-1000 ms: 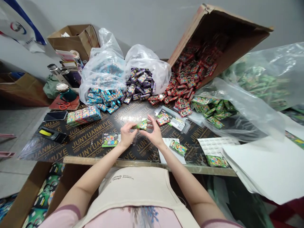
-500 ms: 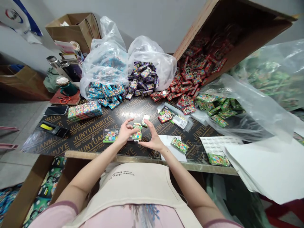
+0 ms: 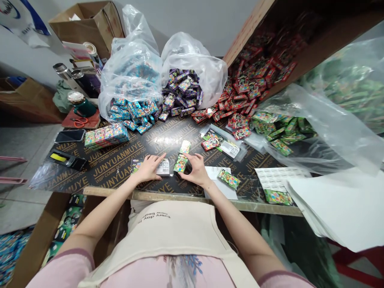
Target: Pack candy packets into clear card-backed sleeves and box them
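Observation:
My left hand [image 3: 149, 168] lies with spread fingers over a flat printed packet [image 3: 163, 167] whose barcode end shows beside the thumb. To its right, my right hand [image 3: 195, 169] curves around the side of a small green box [image 3: 180, 163], thumb and index finger at its edges. Another small box [image 3: 185, 147], bright with glare, lies just above that one. A further green box [image 3: 228, 179] rests on white paper [image 3: 220, 192] right of my right hand.
Behind are piles of blue boxes [image 3: 135, 114], purple boxes [image 3: 183, 90], red boxes [image 3: 240, 100] and green boxes [image 3: 280, 130], some in plastic bags. A stacked block [image 3: 106, 136], phone [image 3: 70, 136] and tape dispenser [image 3: 67, 160] sit left. Paper sheets [image 3: 339, 208] lie right.
My left hand has moved left off the green box and spread over the flat packet. The green box has shifted right, beside my right hand, and now sits tilted.

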Available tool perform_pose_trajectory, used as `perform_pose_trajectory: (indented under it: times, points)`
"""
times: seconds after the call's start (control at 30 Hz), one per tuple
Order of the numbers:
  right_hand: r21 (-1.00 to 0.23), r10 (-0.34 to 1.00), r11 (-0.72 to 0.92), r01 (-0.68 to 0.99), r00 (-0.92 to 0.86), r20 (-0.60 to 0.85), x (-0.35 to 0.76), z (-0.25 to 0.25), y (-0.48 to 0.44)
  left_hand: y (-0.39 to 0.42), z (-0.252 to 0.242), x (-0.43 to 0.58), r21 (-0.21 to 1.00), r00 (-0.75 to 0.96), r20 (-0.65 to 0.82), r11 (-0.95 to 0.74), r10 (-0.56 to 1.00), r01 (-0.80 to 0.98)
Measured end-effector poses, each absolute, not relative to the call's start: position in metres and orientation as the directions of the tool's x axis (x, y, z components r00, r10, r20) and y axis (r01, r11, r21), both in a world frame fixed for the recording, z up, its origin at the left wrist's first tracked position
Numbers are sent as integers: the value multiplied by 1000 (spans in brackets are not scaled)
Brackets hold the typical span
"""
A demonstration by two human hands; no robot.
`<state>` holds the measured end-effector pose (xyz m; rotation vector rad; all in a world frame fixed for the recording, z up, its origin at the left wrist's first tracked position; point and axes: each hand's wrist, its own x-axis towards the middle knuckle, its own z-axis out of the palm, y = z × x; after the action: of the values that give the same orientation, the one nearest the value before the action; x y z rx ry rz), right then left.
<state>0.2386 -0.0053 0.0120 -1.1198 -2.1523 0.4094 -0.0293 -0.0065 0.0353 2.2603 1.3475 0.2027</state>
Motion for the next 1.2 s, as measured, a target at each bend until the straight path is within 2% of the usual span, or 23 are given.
perform_pose_trajectory:
  times: [0.07,0.13,0.3,0.37,0.43,0.47,0.53,0.6,0.63,0.73,0.87,1.0,1.2]
  points:
    - [-543,826,564,622,-437,357,236,8,-6,-9,31,-30,445,506,-120,-409,854,797]
    - [-570,824,560,601,-473,311,232,9,-6,-11,29,-28,459,506,-83,-418,858,784]
    - [-709,729,583,397,-642,240,230,15,1,-12,39,-20,527,550,-26,-456,835,717]
    - [-785,810,485,384,-535,238,226,18,4,-10,44,-13,549,446,22,-384,895,743]
    - [-904,942,292,313,-259,214,217,23,6,-7,48,-3,620,219,98,-232,971,750]
    - [-959,980,185,217,-119,162,210,26,7,-6,49,4,685,91,122,-151,988,712]
    - [-999,999,-1,-41,34,-2,194,35,7,-3,49,20,852,-121,102,-24,987,523]
    - [-961,986,-118,-251,84,-143,180,45,9,-4,47,38,979,-227,-1,48,974,199]
    - [-936,973,-143,-321,125,-192,175,49,11,-5,45,47,998,-239,-63,68,969,14]
    - [-894,935,-158,-419,228,-273,171,59,18,-14,44,69,906,-209,-206,105,956,-410]
    - [-883,928,-253,-395,157,-337,179,61,22,-17,48,79,755,-201,-394,192,897,-626]
    - [-844,929,-297,-446,68,-363,188,65,17,-4,54,73,656,-133,-539,315,832,-686]
    - [-733,886,-407,-545,-41,-461,203,68,18,10,66,62,714,-42,-488,371,872,-593]
